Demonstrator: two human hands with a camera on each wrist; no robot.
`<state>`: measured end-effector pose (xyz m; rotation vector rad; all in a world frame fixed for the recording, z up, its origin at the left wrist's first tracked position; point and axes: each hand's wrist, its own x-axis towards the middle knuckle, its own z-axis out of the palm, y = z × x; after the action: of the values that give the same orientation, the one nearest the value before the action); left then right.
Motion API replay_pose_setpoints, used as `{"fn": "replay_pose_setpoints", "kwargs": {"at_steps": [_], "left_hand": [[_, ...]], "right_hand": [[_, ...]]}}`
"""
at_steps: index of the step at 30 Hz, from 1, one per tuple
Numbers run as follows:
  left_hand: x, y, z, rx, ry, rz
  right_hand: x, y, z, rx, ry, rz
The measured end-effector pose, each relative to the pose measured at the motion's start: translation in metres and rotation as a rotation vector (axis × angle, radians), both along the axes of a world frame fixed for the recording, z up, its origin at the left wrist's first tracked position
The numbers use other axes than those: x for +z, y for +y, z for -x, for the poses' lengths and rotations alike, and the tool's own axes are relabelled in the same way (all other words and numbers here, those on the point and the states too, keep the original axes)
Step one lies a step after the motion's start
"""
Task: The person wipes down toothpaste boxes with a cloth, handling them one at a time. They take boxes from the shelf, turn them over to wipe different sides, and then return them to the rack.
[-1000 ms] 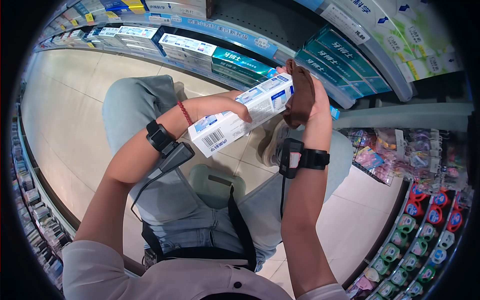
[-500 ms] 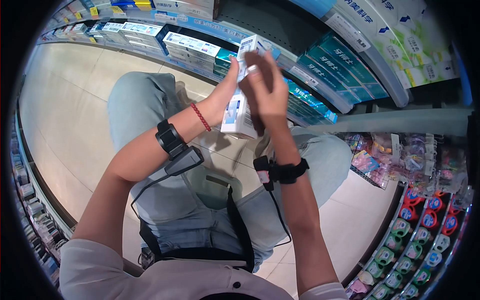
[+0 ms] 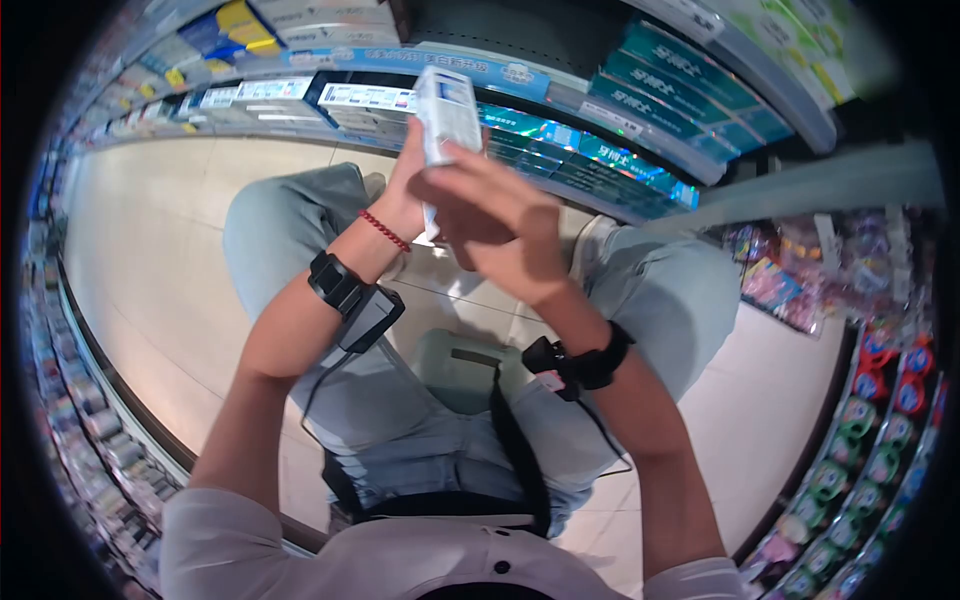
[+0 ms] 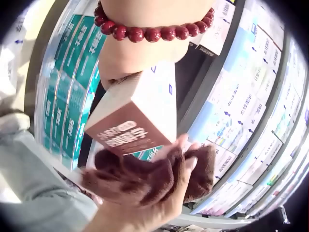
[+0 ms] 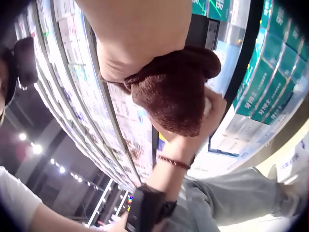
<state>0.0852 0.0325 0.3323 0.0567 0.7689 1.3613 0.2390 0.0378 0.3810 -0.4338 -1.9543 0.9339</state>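
Note:
A white printed box (image 3: 448,110) stands tilted upright in front of the low shelf in the head view. My left hand (image 3: 402,190) grips it from the left, a red bead bracelet on that wrist. In the left wrist view one end of the box shows brown with white lettering. My right hand (image 3: 515,225) holds a bunched brown cloth (image 4: 145,176) close against the box's lower part. The right wrist view has the cloth covering most of the box, with left fingers (image 5: 215,113) showing past its edge.
Teal boxes (image 3: 655,85) and white boxes (image 3: 365,97) fill the shelves ahead. Hanging plastic packets (image 3: 775,285) are on the right, above rows of red- and green-topped bottles (image 3: 850,420). A pale green stool (image 3: 455,370) is between the person's legs.
The box has turned from lying slantwise to nearly upright and moved left. The right hand with the cloth has come from the box's far right end to its near side.

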Motion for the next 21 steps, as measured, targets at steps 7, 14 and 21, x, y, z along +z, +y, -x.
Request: {"fn": "replay_pose_setpoints", "kwargs": {"at_steps": [7, 14, 21], "left_hand": [[0.001, -0.011, 0.002, -0.053, 1.351, -0.331], [-0.062, -0.013, -0.019, -0.869, 2.15, -0.942], [-0.115, -0.014, -0.012, -1.057, 2.268, -0.774]], "right_hand": [[0.041, 0.097, -0.079, -0.499, 0.829, 0.318], [0.038, 0.111, -0.117, -0.716, 0.979, 0.481], [0.035, 0.115, -0.117, -0.697, 0.951, 0.543]]}}
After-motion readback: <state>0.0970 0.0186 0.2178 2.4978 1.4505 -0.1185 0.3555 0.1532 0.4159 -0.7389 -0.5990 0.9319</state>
